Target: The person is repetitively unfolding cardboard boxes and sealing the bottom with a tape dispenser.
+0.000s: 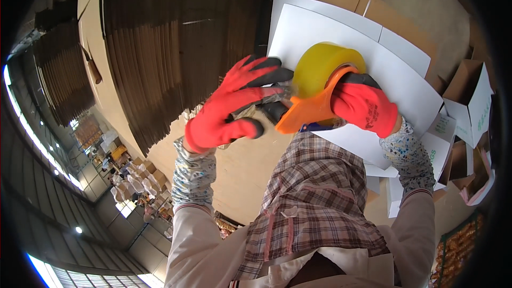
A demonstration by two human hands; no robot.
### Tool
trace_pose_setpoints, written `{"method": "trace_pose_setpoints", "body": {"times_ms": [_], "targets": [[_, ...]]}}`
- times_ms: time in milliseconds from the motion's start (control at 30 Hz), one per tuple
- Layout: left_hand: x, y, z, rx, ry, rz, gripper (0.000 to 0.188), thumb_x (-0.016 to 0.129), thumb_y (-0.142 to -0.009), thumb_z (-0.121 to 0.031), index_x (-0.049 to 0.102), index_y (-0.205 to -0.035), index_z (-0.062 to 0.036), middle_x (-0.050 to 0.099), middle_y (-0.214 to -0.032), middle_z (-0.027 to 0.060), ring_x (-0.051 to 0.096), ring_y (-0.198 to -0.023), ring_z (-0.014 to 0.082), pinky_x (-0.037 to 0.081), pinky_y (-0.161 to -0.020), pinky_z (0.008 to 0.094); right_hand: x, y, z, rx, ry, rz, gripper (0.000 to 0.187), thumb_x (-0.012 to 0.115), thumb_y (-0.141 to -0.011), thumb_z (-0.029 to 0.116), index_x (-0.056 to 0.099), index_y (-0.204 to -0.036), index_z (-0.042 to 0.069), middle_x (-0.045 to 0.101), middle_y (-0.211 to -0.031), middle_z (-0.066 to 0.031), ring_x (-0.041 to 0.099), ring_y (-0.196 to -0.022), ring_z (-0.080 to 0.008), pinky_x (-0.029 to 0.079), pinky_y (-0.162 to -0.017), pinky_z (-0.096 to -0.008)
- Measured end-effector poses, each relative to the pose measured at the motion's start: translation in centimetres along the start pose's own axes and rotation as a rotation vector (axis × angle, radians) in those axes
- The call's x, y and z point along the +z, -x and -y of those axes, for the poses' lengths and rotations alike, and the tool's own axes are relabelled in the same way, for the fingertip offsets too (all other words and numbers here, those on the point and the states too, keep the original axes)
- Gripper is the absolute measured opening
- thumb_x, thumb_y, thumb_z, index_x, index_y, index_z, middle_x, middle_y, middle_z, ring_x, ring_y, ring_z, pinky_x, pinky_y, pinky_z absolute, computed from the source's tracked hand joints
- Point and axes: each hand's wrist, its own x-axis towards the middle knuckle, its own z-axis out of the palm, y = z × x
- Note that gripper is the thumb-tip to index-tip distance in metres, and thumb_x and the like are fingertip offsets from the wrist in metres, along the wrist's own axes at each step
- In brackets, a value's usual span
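My right hand [365,104], in a red glove with dark fingertips, is closed around an orange tape dispenser [306,111]. A wide roll of yellow tape [322,69] sits on the dispenser. To its left is my left hand [229,104], in a matching glove, with fingers and thumb spread apart. Its fingertips are right by the dispenser's front end, where a bit of clear film shows, blurred; whether they touch it I cannot tell. Beneath the dispenser lies a large white cardboard sheet [394,64], possibly a flattened carton.
Tall stacks of flattened brown cardboard [154,48] stand at the left. Open white cartons [469,101] are at the right, with an orange-filled mesh sack or crate [458,248] below them. Farther left, piled goods [136,184] fill part of the hall.
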Motion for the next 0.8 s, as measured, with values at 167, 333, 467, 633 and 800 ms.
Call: {"method": "trace_pose_setpoints", "body": {"times_ms": [167,333,467,633,800], "targets": [[0.1,-1.0,1.8,0.005,0.638,0.025,0.062,0.061,-0.085,-0.029,0.039,-0.131,0.0061,0.042,-0.134,0.0186,0.038,-0.127,0.0294,0.025,-0.106,0.0406,-0.2,1.0,0.0,-0.046,-0.105,0.086,0.022,0.060,-0.070,0.012,0.062,-0.091,0.008,0.063,-0.093,-0.0076,0.059,-0.086,-0.0262,0.049,-0.075,-0.0369],[0.7,-2.7,0.6,-0.194,0.897,-0.125,0.057,0.064,-0.078,-0.006,0.040,-0.129,0.0042,0.049,-0.121,0.0122,0.050,-0.105,0.0193,0.039,-0.091,0.0324,-0.7,-0.1,0.3,-0.033,-0.236,0.216,0.044,0.068,-0.070,0.028,0.059,-0.110,0.012,0.060,-0.107,-0.0055,0.056,-0.102,-0.0263,0.046,-0.089,-0.0359],[2.3,-4.4,0.1,-0.490,0.945,-0.258,0.021,0.057,-0.083,0.000,0.053,-0.103,0.0028,0.058,-0.091,0.0041,0.054,-0.084,0.0106,0.045,-0.075,0.0250,-3.8,-1.6,-0.3,0.029,-0.508,0.359,0.068,0.076,-0.063,0.042,0.055,-0.114,0.003,0.060,-0.107,-0.0125,0.056,-0.103,-0.0287,0.045,-0.089,-0.0382],[2.3,-0.8,2.6,-0.342,0.623,-1.112,0.016,0.051,-0.091,-0.006,0.052,-0.105,0.0012,0.059,-0.096,0.0060,0.054,-0.084,0.0111,0.044,-0.077,0.0247,-7.9,-0.2,-0.4,0.256,-0.797,0.244,0.080,0.083,-0.059,0.040,0.051,-0.116,-0.006,0.061,-0.098,-0.0166,0.060,-0.088,-0.0291,0.047,-0.080,-0.0354],[4.9,2.5,10.1,-0.463,-0.018,-1.008,0.014,0.054,-0.089,-0.009,0.053,-0.100,-0.0004,0.059,-0.087,0.0087,0.056,-0.079,0.0188,0.045,-0.074,0.0296,-6.2,0.7,2.9,0.624,-0.565,0.060,0.043,0.077,-0.069,0.019,0.060,-0.101,-0.004,0.063,-0.085,-0.0166,0.062,-0.069,-0.0292,0.049,-0.066,-0.0351]]}}
